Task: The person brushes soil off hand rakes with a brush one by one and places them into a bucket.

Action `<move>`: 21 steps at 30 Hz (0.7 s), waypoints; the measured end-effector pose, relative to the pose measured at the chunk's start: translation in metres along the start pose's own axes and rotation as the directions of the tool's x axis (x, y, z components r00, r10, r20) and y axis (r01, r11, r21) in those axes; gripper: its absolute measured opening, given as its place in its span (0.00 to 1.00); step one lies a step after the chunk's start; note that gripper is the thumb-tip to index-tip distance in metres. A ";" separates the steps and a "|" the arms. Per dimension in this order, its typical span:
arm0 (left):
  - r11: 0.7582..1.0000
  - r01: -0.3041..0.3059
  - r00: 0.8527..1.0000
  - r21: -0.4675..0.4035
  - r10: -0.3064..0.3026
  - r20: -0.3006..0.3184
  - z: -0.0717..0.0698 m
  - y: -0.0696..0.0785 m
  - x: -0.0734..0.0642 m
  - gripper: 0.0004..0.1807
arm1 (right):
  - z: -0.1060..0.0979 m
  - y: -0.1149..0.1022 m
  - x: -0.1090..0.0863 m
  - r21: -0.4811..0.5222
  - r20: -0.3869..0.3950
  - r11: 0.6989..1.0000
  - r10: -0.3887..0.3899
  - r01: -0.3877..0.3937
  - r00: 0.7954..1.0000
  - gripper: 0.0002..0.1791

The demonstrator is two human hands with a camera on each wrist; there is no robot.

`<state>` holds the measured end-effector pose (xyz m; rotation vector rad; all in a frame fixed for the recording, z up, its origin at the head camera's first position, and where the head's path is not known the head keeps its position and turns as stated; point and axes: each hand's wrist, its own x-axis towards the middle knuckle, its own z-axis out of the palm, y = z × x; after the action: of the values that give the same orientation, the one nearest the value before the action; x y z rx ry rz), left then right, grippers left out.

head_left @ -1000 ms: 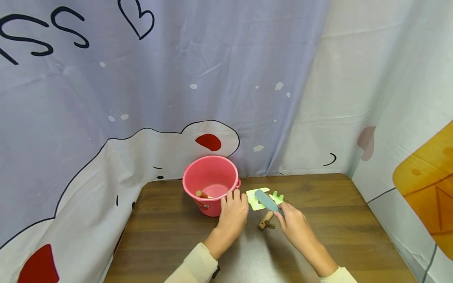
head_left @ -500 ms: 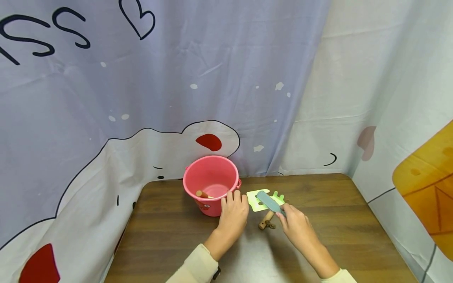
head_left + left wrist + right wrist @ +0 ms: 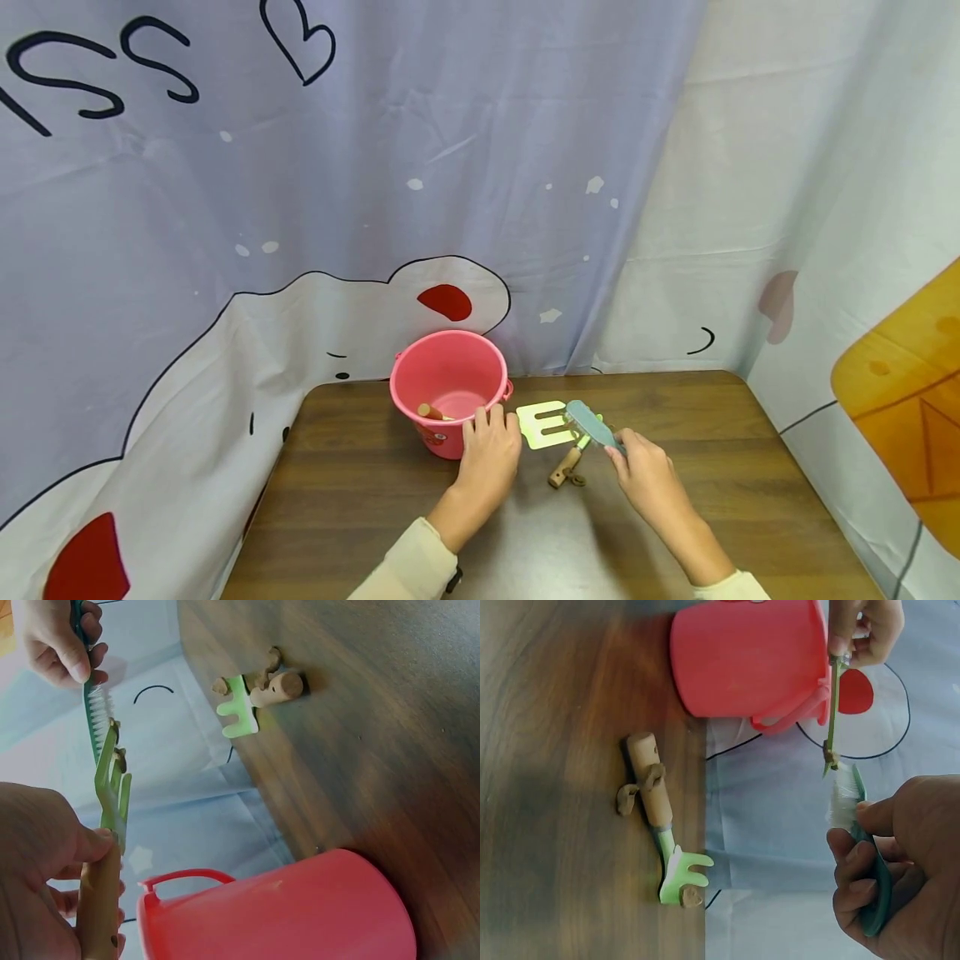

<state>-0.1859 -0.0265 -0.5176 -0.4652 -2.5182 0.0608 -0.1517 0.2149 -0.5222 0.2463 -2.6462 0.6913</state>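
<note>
My left hand (image 3: 487, 467) grips the wooden handle (image 3: 97, 900) of a small light-green garden fork (image 3: 534, 427). Brown clumps stick to the fork's tines, best seen in the left wrist view. In my right hand (image 3: 651, 483) is a teal brush (image 3: 588, 422) with white bristles (image 3: 844, 796), held by its handle with curled fingers. The bristles face the tine tips and are at or very close to them. Below, a small green hand rake (image 3: 681, 879) with a wooden handle (image 3: 564, 468) lies on the table, brown clumps (image 3: 654, 775) on and beside it.
Left of my left hand stands a pink bucket (image 3: 448, 437), a wooden tool handle (image 3: 429, 412) showing inside it. A brown wooden table (image 3: 337, 500) carries everything, with a printed curtain (image 3: 450, 167) hanging behind its far edge.
My right hand has drawn the brush rightward along the fork to the ends of its tines, uncovering more of the fork. The left hand has shifted slightly left; bucket and rake stay put.
</note>
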 end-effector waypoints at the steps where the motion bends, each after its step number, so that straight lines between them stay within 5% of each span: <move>1: 1.000 0.000 1.000 -0.001 0.000 0.004 0.000 -0.001 0.000 0.06 | 0.000 0.002 0.000 -0.002 0.000 1.000 -0.002 0.002 1.000 0.09; 12: 1.000 0.013 0.996 -0.023 -0.010 0.090 0.001 -0.008 -0.001 0.12 | -0.012 0.026 -0.004 -0.025 -0.013 0.999 0.026 -0.026 1.000 0.09; 21: 0.999 -0.018 0.998 -0.027 0.019 0.053 0.002 -0.005 -0.002 0.20 | -0.007 0.009 -0.001 0.009 -0.028 0.999 -0.033 0.033 0.999 0.09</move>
<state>-0.1870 -0.0320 -0.5199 -0.5041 -2.5697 0.0470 -0.1511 0.2260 -0.5212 0.2803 -2.6072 0.6916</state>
